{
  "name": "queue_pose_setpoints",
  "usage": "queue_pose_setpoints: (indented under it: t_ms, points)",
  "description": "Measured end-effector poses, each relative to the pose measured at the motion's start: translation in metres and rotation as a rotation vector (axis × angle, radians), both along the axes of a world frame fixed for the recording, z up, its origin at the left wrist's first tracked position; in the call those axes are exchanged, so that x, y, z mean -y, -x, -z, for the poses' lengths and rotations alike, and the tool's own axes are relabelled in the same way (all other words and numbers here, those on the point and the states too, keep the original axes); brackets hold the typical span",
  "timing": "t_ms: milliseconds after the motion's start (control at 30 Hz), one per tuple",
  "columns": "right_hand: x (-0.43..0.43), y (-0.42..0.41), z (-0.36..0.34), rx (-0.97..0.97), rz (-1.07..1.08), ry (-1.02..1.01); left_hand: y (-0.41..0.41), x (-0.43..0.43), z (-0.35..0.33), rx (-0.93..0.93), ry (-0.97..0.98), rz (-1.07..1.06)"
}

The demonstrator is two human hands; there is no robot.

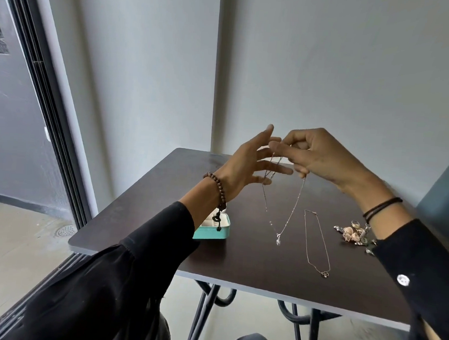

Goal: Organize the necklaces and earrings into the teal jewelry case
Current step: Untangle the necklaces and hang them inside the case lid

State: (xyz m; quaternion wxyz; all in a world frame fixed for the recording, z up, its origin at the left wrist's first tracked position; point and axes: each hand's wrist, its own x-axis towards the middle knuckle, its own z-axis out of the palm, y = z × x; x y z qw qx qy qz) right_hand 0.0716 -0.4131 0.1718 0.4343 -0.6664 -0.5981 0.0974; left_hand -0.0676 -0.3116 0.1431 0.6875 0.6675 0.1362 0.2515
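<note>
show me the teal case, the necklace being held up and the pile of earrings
teal jewelry case (213, 234): head view, on its teal front wall.
held necklace (277, 240): head view, on its hanging pendant.
earring pile (353, 233): head view, on the pile's middle.

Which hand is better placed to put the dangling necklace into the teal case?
Probably the right hand: it already pinches the necklace by its chain, while the left hand is open, though nearer the teal case.

- Leaving bare tabletop (243, 264) free between the teal case (213, 235) and the dangling necklace (291, 214).
- Crowding the right side with a flat-lying necklace (324, 273) and an earring pile (353, 233).
</note>
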Motion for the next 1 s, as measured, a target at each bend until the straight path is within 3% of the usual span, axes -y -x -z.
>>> queue_pose_setpoints:
  t_ms: [133, 400, 667, 1000]
  points:
    - [-0.007, -0.007, 0.012, 0.053, 0.134, -0.059, 0.004, 0.001, 0.001, -0.058, -0.085, 0.013]
    - [-0.016, -0.011, 0.032, -0.281, 0.137, -0.106, 0.007, -0.008, 0.008, -0.144, -0.091, -0.011]
    - [-0.018, 0.001, 0.057, -0.587, 0.082, -0.036, 0.013, -0.004, 0.001, 0.088, 0.147, 0.051]
    - [-0.011, 0.014, 0.092, -0.596, 0.028, 0.047, 0.014, -0.005, -0.003, 0.280, 0.305, -0.054]
